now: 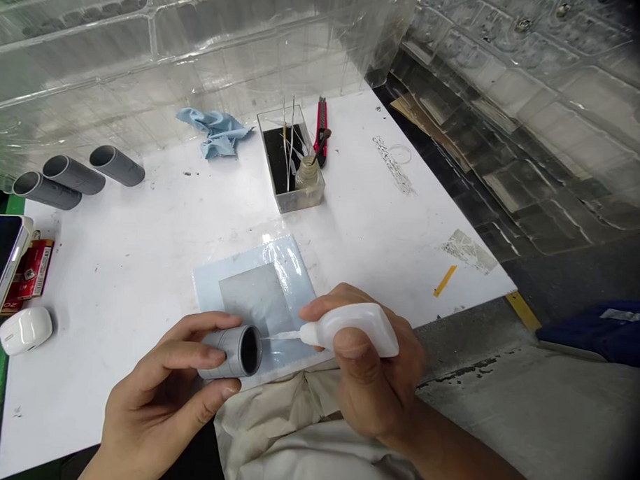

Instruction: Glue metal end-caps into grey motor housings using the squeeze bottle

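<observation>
My left hand [173, 382] grips a short grey tube [224, 352] between thumb and fingers, its dark open end turned to the right. In my right hand [378, 368] is a white squeeze bottle [359, 325], lying nearly level with its thin nozzle pointing left. The nozzle's tip reaches the rim of the tube; whether it touches cannot be made out. Beneath both hands lies a light blue sheet [293, 260] under clear film, with a grey square [258, 294] on it.
Several things stand around: three grey tubes [117, 166] at the left, a blue cloth [216, 131], a clear box [284, 204] with tweezers and a small glass bottle [307, 173], a red utility knife [322, 128], a white earbud case [27, 330] and a phone [1, 264]. Stacked plastic trays [201, 47] rise behind.
</observation>
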{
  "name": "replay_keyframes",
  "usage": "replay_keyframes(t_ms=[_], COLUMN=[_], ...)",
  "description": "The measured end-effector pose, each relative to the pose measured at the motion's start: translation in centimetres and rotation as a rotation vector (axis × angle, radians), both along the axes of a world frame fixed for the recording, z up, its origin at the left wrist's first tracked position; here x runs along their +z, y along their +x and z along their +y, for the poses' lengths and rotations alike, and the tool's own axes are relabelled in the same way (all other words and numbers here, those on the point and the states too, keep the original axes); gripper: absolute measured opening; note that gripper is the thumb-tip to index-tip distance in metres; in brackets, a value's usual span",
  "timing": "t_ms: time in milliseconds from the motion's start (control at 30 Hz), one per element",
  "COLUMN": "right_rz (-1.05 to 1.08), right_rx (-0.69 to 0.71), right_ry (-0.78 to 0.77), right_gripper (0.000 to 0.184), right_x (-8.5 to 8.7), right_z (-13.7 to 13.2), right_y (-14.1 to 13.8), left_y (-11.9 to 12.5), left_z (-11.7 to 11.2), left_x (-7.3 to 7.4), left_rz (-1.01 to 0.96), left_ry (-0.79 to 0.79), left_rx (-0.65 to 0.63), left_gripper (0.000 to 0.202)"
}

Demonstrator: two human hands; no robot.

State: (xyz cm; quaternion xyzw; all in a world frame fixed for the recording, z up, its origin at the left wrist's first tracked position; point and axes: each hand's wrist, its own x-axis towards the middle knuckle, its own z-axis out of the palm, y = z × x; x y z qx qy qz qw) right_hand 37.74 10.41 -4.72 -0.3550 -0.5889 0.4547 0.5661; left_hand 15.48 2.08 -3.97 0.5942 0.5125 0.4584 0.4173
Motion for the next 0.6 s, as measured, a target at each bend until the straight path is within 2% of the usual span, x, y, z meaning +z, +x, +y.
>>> replay_keyframes(t_ms=[133,433,533,600], right_rz=[0.014,0.032,0.044,0.075], right_rx=[0.004,0.031,-0.005,-0.028], right_ry=[-0.059,-0.052,-0.132,-0.216], right_gripper=[0.030,0.027,0.023,0.027], right_x=[0.14,-0.25,-0.21,0.01], right_z=[-0.22,-0.40,-0.84,-0.93], right_y=[0.00,0.06,0.17,0.70], left_y=[0.02,0.09,0.09,0.12], left_z=[-0.11,-0.07,-0.20,-0.51], left_x=[0.03,0.24,0.24,0.15], left_rz=[-0.003,0.020,0.025,0.027], left_ry=[-0.014,-0.041,-0.065,-0.100], left_rx=[0.008,0.024,0.033,0.062], left_gripper=[0.042,0.040,0.039,0.035])
